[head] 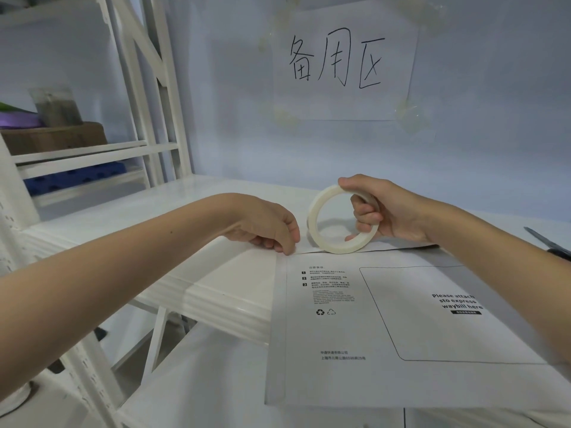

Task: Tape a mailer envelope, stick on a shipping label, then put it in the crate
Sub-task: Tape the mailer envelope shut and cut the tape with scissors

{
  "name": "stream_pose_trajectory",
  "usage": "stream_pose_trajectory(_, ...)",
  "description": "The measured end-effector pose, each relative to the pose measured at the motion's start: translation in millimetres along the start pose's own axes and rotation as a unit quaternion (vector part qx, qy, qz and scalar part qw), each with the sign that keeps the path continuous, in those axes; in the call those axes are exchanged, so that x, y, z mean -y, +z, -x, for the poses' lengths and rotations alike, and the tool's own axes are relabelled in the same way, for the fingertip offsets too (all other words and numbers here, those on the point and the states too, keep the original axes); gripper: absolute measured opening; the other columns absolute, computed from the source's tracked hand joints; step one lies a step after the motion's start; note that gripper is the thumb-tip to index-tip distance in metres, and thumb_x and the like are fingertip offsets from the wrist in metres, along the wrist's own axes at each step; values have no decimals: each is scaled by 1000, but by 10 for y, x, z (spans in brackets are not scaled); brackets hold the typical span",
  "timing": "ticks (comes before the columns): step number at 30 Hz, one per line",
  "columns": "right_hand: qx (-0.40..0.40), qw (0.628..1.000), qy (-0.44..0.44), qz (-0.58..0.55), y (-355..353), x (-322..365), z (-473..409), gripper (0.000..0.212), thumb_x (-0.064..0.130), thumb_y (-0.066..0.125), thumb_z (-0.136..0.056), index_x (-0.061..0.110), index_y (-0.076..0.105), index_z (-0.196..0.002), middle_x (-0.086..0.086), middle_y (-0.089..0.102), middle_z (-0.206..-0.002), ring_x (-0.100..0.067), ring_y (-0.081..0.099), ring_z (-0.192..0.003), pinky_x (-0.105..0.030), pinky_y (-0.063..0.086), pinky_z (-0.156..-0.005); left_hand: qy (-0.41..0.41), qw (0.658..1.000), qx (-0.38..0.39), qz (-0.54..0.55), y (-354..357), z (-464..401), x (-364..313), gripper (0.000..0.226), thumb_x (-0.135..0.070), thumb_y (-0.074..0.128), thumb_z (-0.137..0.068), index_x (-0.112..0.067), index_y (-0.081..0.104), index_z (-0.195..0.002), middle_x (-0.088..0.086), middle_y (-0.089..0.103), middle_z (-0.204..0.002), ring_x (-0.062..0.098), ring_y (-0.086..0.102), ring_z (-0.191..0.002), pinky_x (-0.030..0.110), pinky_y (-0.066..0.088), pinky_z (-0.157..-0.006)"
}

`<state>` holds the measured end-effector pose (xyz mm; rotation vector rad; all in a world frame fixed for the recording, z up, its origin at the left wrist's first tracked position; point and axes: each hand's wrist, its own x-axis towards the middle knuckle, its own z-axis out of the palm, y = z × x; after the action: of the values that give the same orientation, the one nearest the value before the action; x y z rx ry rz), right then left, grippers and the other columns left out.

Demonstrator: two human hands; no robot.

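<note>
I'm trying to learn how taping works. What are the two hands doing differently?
The right hand holds the tape roll upright, fingers through its hole; the left hand holds no roll and pinches down at the far left corner of the mailer envelope. The right hand is raised above the envelope; the left hand sits low at its edge. Both are bare and work at the envelope's far edge.

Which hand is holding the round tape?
The right hand grips the white ring-shaped tape roll, standing on edge on the grey mailer envelope. The left hand only pinches at the envelope's far edge.
</note>
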<state>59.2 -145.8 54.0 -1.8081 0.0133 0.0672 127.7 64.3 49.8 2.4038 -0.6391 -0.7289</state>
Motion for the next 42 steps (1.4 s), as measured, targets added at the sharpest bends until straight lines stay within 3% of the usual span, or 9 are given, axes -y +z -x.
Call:
stream_pose_trajectory(5, 1, 1000, -2, 18, 1, 50, -7, 32, 42, 58, -92, 20, 43, -74, 1, 25, -56, -18, 24, -50, -46, 43, -88, -12, 999, 29, 14, -95, -34, 23, 27, -2, 69, -87, -16, 57, -106, -3, 53, -74, 10, 46, -66, 18, 39, -67)
stream_pose_trajectory(8, 5, 1000, 6, 19, 4, 74, -12, 33, 43, 59, -91, 24, 49, -66, 0, 24, -59, -18, 26, -49, -50, 45, -97, -5, 999, 36, 34, -136, -48, 88, 27, -3, 72, -86, -17, 58, -105, -5, 57, -69, 9, 47, -64, 16, 41, -66)
stream_pose_trajectory(13, -2, 1000, 5, 3, 17, 64, 6, 39, 42, 57, -93, 22, 46, -61, 4, 26, -53, -21, 16, -58, -47, 42, -88, 20, 998, 54, 36, -163, -47, 130, 19, -20, 75, -87, -16, 60, -98, -5, 54, -72, 8, 45, -61, 19, 35, -62)
stream_pose_trajectory(20, 13, 999, 6, 33, 32, 93, 1, 36, 46, 63, -88, 29, 54, -58, 2, 24, -61, -17, 24, -51, -29, 41, -58, -2, 999, 5, -43, -78, -99, 31, 38, -41, 79, -80, -18, 54, -94, -5, 49, -68, 12, 43, -61, 20, 39, -63)
stream_pose_trajectory(23, 4, 999, 13, 35, 24, 71, -2, 38, 48, 63, -87, 24, 50, -60, 1, 28, -59, -18, 30, -51, -29, 42, -55, -8, 999, -1, -49, -64, -113, 25, 40, -43, 79, -79, -17, 52, -94, -5, 49, -68, 12, 43, -62, 20, 40, -63)
stream_pose_trajectory(29, 18, 994, 9, -110, 28, -64, -42, 39, 41, 72, -76, 14, 49, -60, -5, 42, -59, -20, 40, -53, -31, 43, -60, -18, 998, 0, -67, -26, -137, -8, 52, -54, 79, -74, -17, 50, -94, -1, 47, -74, 17, 40, -67, 24, 36, -65)
stream_pose_trajectory(35, 109, 981, -17, -161, -93, -207, -53, 46, 53, 78, -66, 12, 56, -62, -8, 57, -70, -28, 65, -81, -46, 45, -100, -22, 996, -10, -83, 4, -172, -19, 53, -54, 80, -74, -17, 47, -93, -1, 47, -73, 18, 39, -67, 22, 35, -60)
stream_pose_trajectory(39, 154, 976, -9, -153, -170, -248, -7, 56, 61, 80, -61, 10, 56, -65, -7, 48, -62, -31, 60, -77, -43, 47, -98, -28, 995, -9, -91, -2, -191, -21, 53, -53, 80, -74, -16, 48, -93, 0, 48, -75, 20, 41, -71, 23, 37, -64)
stream_pose_trajectory(42, 111, 979, 5, -169, -155, -212, 14, 56, 62, 63, -76, 9, 51, -64, -3, 31, -51, -24, 42, -56, -49, 45, -104, -43, 993, 2, -112, -21, -195, -61, 50, -52, 77, -77, -15, 49, -95, -1, 46, -72, 17, 40, -63, 23, 38, -63)
